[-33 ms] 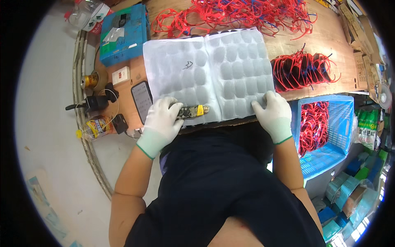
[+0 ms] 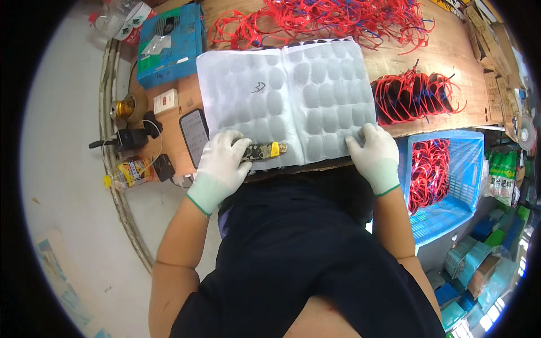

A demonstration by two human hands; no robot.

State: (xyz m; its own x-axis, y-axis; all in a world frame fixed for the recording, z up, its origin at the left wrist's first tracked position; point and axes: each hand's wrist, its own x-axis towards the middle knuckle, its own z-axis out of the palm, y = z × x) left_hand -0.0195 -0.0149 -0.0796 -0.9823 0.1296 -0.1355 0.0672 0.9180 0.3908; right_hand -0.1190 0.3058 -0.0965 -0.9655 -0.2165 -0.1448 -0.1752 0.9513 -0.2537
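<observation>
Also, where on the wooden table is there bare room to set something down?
Bare wooden table shows at right, bordered by the loose red pile, the row of red frames and the cardboard. The left is crowded: blue box, phone, bottle. The white sheet fills the middle.

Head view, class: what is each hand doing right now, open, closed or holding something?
Left hand: closed on the dark tool with a yellow band.
Right hand: open, thumb apart from fingers, at the white sheet's corner.
</observation>
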